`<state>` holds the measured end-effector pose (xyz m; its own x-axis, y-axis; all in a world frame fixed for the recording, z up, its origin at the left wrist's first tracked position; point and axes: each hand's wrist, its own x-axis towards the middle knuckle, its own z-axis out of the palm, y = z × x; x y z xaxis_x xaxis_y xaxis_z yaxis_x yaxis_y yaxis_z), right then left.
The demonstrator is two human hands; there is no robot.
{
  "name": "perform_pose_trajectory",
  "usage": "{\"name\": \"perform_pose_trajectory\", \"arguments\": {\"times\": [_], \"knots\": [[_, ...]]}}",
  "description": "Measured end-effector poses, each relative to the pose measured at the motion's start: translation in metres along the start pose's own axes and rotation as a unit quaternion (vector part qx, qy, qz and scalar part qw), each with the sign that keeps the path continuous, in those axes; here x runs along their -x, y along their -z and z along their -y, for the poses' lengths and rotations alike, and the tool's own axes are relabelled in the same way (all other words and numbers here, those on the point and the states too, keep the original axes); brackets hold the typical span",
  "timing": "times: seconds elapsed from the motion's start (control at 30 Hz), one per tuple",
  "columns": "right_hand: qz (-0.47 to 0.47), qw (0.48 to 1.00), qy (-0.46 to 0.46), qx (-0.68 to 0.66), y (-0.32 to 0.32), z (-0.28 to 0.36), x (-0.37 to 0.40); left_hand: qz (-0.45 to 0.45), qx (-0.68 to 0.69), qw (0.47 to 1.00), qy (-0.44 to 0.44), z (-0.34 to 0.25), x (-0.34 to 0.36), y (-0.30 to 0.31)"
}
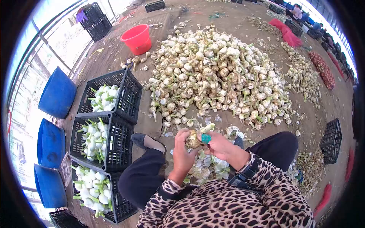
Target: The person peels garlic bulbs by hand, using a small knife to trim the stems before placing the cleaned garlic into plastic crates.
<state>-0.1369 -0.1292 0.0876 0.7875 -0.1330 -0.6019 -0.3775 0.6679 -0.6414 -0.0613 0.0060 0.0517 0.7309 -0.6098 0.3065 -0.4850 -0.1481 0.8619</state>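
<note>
My left hand (183,155) is wrapped round a garlic bulb (192,141) with dirty, brownish outer skin, held above my lap. My right hand (222,146) is closed against the bulb's other side, its thumb pressing in. A green wrapping (206,138) covers part of that thumb. The pale green stalk (208,128) sticks out above my right hand. Whether a small tool lies inside the right fingers is hidden. Below both hands, peeled garlic skins (208,167) lie on the ground between my legs.
A big heap of unpeeled garlic (220,72) lies ahead. To my left stand black crates (121,142) holding clean white bulbs, with blue tubs (51,142) beyond. A red bucket (137,40) is behind the heap. Another black crate (331,140) stands right. People sit far right.
</note>
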Motion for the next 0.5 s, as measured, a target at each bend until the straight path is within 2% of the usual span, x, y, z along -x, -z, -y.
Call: {"name": "perform_pose_trajectory", "arguments": {"times": [0.13,0.23,0.33,0.43,0.5], "knots": [[0.015,0.999,0.014,-0.027,-0.004,-0.009,0.001,0.013,-0.054,0.997,-0.047,-0.006,0.005,0.011],[-0.001,0.999,0.046,0.007,-0.012,-0.004,0.009,0.016,-0.024,0.999,-0.031,-0.002,0.008,0.012],[0.008,0.992,0.091,0.081,-0.003,-0.008,0.004,0.005,0.074,0.997,0.014,-0.003,0.008,0.010],[0.018,0.984,0.096,0.149,0.001,-0.003,0.006,0.020,0.107,0.994,0.013,0.002,0.006,0.009],[0.017,0.974,0.123,0.191,0.007,-0.003,0.004,0.032,0.282,0.953,0.109,-0.005,0.007,0.009]]}}
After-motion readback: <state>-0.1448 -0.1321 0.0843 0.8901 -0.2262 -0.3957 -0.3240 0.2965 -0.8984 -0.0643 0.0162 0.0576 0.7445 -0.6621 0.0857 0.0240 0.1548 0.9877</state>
